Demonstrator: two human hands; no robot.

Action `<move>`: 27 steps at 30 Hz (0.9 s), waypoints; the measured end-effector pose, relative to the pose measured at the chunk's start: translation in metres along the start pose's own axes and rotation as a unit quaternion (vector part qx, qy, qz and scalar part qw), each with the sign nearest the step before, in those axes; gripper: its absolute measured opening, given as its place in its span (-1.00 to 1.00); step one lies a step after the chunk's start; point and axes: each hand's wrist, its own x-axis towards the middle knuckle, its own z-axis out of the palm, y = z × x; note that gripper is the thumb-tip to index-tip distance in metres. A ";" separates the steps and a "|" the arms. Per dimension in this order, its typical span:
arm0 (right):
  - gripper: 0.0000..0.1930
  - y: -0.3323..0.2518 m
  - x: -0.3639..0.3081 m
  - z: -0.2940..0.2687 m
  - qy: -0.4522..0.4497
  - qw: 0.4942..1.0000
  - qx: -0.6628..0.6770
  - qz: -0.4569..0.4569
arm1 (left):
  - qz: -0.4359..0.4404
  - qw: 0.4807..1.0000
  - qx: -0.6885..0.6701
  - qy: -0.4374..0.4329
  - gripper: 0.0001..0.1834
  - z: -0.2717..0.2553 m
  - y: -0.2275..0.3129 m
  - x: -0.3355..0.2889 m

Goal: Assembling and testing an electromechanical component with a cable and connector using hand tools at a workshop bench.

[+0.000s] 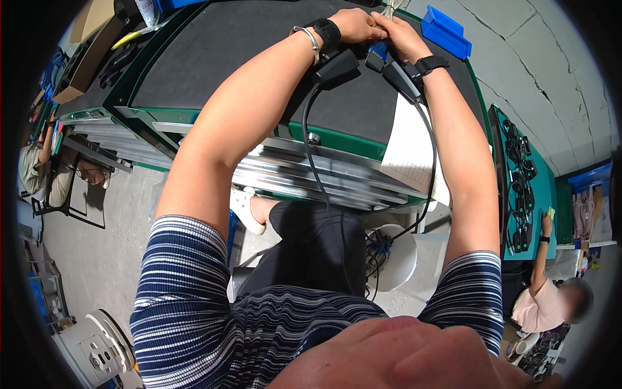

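Both my hands meet at the far edge of the dark work mat (253, 48). My left hand (355, 26) is closed, its thumb and fingertips pressed in against my right hand (403, 37), which is closed too. Between them shows a small blue, plug-like piece (378, 48) with a dark end. A bundle of thin pale strands (391, 8) sticks out above the fingers. Whether the strands join the blue piece is hidden by the fingers. Black straps circle both wrists. Black boxes with cables (310, 139) hang by them, and a metal bangle (310, 39) is on the left wrist.
Blue bins (447, 32) stand at the bench's far right corner. White paper (411, 139) lies at its near right. A white bucket (396, 259) holding cables is below. A cardboard box (87, 52) sits left. Another person (541, 305) reaches over a green table (539, 188) with black devices.
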 end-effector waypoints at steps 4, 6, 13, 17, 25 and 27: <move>-0.60 -0.002 -0.001 0.002 0.006 1.000 0.005 -0.002 | -0.005 1.000 0.006 0.014 -0.56 0.002 -0.001 0.001; -0.60 -0.004 -0.002 0.003 0.006 1.000 0.007 -0.005 | -0.004 1.000 0.010 0.015 -0.56 0.002 0.001 0.000; -0.60 -0.002 -0.002 0.000 -0.021 1.000 -0.007 -0.003 | -0.019 0.999 0.004 -0.028 -0.52 -0.002 0.003 -0.001; -0.58 0.008 0.007 -0.005 0.021 0.999 0.024 0.040 | -0.014 1.000 -0.002 -0.020 -0.50 -0.001 0.001 0.000; -0.57 0.010 0.007 -0.004 0.029 0.999 0.016 0.028 | -0.024 1.000 0.015 -0.011 -0.48 0.000 0.003 -0.001; -0.58 0.006 0.003 -0.002 0.022 0.999 0.010 0.021 | -0.022 1.000 0.017 -0.009 -0.48 -0.001 0.004 -0.001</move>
